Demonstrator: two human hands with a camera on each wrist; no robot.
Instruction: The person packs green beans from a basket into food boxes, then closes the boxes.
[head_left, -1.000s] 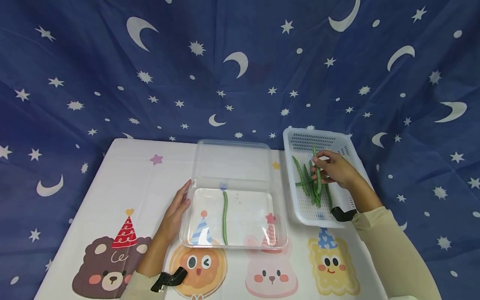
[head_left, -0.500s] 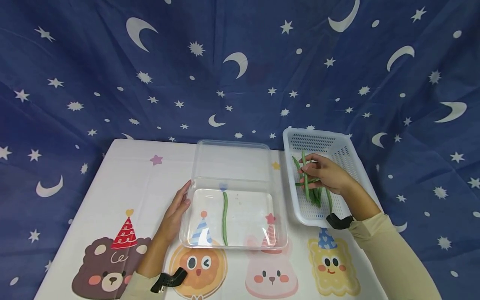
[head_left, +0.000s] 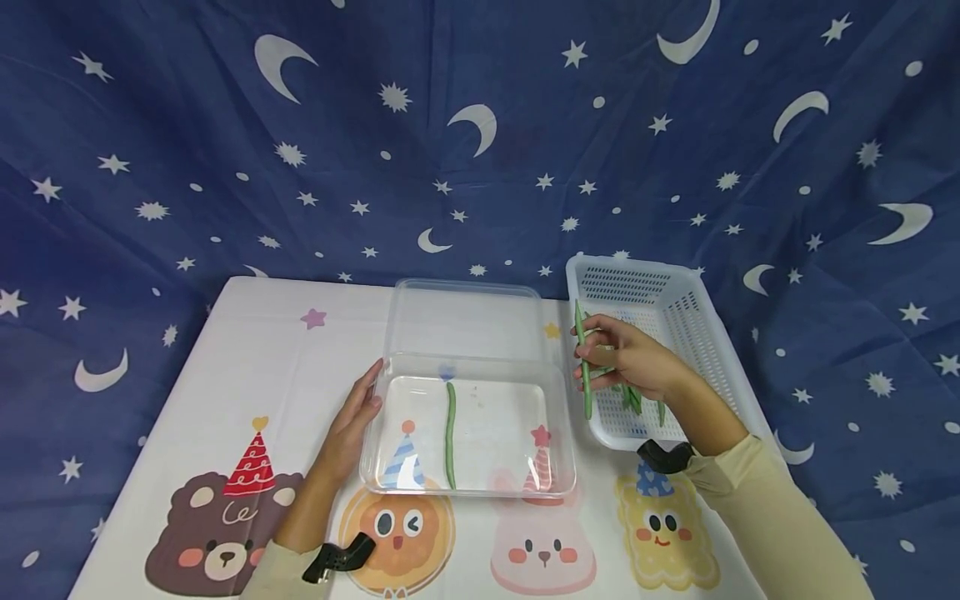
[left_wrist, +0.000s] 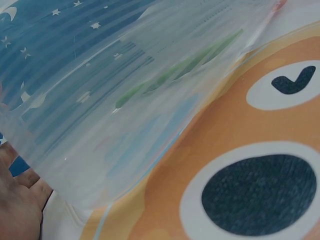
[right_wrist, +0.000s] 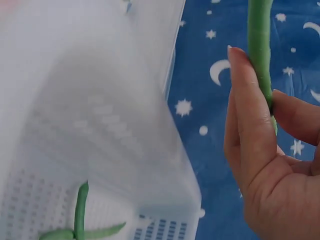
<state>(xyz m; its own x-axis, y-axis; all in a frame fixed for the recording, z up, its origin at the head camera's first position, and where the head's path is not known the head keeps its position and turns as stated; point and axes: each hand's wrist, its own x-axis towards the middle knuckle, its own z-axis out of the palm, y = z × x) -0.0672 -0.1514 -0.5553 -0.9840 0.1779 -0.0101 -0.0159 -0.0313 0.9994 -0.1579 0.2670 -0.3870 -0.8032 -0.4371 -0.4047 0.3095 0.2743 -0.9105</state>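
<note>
Table (head_left: 315, 367): white top, carries everything handled.
Basket (head_left: 688, 321): at the table's far right corner; several beans (head_left: 632, 398) are left in it, some crossing, partly hidden, so no exact count.
Box (head_left: 480, 494): clear, midway between the table's left and right edges, near the basket; mostly bare floor, so plenty of room left.
Lid (head_left: 465, 321): off the box, lying beyond its far edge toward the table's far edge; whether joined, cannot tell.
Right hand (head_left: 628, 354): pinching one bean between thumb and fingers.
Left hand (head_left: 348, 429): fingers extended against the box's left wall, not wrapped round it.
Held bean (head_left: 587, 392): roughly upright in the head view, above the basket's left edge, outside the box.
Box bean (head_left: 450, 437): left of the box's middle, running near edge to far.
Progress: looks early; one bean in the box, one in hand, the rest in the basket.
</note>
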